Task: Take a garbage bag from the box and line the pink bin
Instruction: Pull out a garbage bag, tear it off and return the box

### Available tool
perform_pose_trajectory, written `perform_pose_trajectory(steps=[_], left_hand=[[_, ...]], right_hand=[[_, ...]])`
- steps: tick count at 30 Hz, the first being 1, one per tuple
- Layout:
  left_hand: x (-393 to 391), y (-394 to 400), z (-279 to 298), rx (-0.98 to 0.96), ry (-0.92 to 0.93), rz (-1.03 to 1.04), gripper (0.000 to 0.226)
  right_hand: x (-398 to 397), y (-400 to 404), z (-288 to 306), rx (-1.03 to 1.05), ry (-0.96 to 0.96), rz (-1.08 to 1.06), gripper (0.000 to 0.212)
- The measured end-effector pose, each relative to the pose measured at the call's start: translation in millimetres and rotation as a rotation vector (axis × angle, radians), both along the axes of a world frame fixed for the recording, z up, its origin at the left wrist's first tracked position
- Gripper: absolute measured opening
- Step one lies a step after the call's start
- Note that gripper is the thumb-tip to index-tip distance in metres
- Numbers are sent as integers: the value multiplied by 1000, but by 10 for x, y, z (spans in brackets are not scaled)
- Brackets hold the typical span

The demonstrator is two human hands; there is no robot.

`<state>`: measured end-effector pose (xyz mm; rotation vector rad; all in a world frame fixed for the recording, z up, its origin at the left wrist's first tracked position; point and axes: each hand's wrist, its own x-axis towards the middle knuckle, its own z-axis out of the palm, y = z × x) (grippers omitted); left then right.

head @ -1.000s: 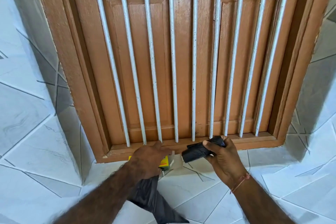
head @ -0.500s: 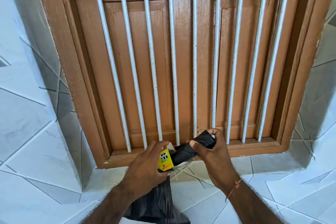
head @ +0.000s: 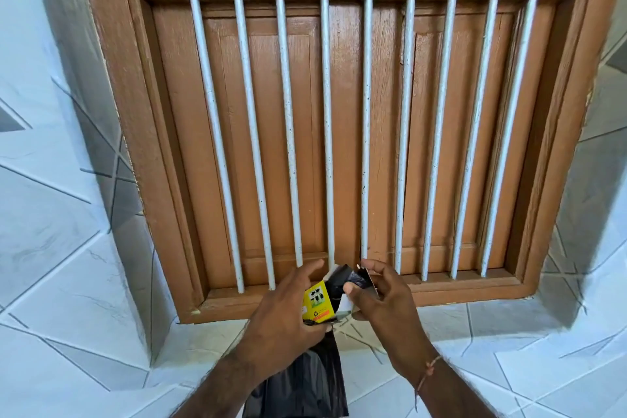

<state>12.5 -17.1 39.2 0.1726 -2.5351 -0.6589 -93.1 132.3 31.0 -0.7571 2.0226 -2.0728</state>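
My left hand [head: 285, 319] grips a small yellow box [head: 317, 304] of garbage bags, and a loose black garbage bag [head: 305, 383] hangs down from under that hand. My right hand [head: 380, 299] holds a black roll of bags [head: 346, 280] at the open end of the box, thumb on the white flap. Both hands are in front of the sill of a wooden window. The pink bin is not in view.
A brown wooden window frame [head: 163, 214] with closed shutters and several white vertical bars [head: 288, 132] fills the view ahead. White marble-pattern tiles [head: 68, 282] cover the wall around it and the ledge [head: 492, 349] below.
My right hand has brought the black roll left to the mouth of the yellow box, which my left hand has lifted and turned. The view has tilted up along the window.
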Motion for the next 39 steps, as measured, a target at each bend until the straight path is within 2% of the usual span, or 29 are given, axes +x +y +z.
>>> perform_pose_trajectory(steps=[2, 6, 10, 14, 17, 21, 23, 25, 28, 30, 33, 39], left_hand=[[1, 20, -7, -19, -18, -16, 81], [-10, -13, 4, 11, -15, 4, 79], [-1, -8, 30, 38, -11, 2, 80], [-6, 40, 13, 32, -25, -30, 75], [-7, 84, 18, 39, -30, -57, 70], [-7, 15, 51, 86, 32, -52, 66], [-1, -12, 69, 89, 39, -50, 67], [4, 3, 81, 93, 33, -60, 68], [-2, 75, 85, 96, 30, -76, 71], [-8, 119, 96, 80, 22, -82, 72], [-13, 149, 115, 66, 20, -77, 71], [12, 238, 102, -62, -14, -79, 70]], right_hand=[[2, 9, 42, -10, -41, 25, 36], [71, 11, 96, 39, 214, -13, 12], [53, 36, 129, 24, 190, -72, 9], [51, 44, 173, 88, 70, -125, 30], [74, 54, 218, 81, -16, -18, 40], [60, 137, 246, -152, -320, 163, 32], [72, 147, 236, -98, -237, 85, 34], [114, 126, 239, -31, -117, -39, 26], [150, 86, 258, -105, -77, -161, 10], [161, 69, 249, -114, -62, -170, 5], [186, 48, 232, -47, 17, -147, 14], [174, 33, 300, 104, 73, -243, 31]])
